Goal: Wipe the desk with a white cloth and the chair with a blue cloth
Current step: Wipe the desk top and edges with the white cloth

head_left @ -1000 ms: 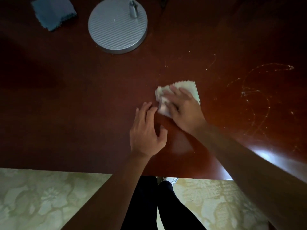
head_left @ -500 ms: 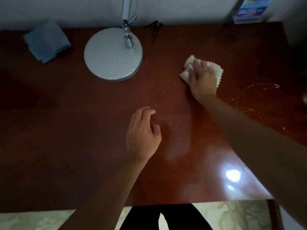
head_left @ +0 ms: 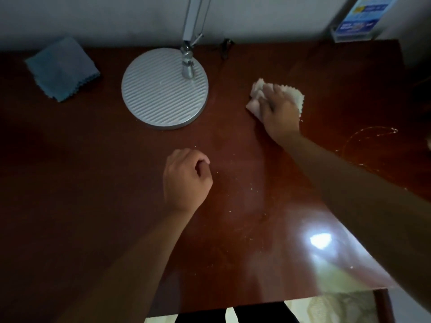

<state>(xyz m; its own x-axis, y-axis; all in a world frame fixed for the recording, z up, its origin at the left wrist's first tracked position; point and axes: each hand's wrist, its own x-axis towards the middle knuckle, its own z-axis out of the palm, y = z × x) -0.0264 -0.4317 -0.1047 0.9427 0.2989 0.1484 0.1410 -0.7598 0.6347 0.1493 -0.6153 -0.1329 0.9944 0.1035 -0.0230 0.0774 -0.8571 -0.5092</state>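
My right hand [head_left: 278, 110] presses a crumpled white cloth [head_left: 257, 94] flat on the dark red-brown desk [head_left: 93, 171], right of the lamp base. Most of the cloth is hidden under the fingers; its zigzag edge shows at the right. My left hand [head_left: 185, 180] rests on the desk near the middle, fingers curled in, holding nothing. A folded blue cloth [head_left: 63, 68] lies at the desk's far left corner, away from both hands. No chair is in view.
A round ribbed silver lamp base [head_left: 163, 94] with its stem stands at the back centre, close to the white cloth. A clear stand with a blue leaflet [head_left: 359, 17] sits at the back right corner. White specks and a thin scratch-like ring [head_left: 363, 141] mark the desk's right side.
My right hand slid the white cloth away from me, from near my left hand to beside the lamp base. My left hand's fingers curled in. The view tilted up toward the wall.
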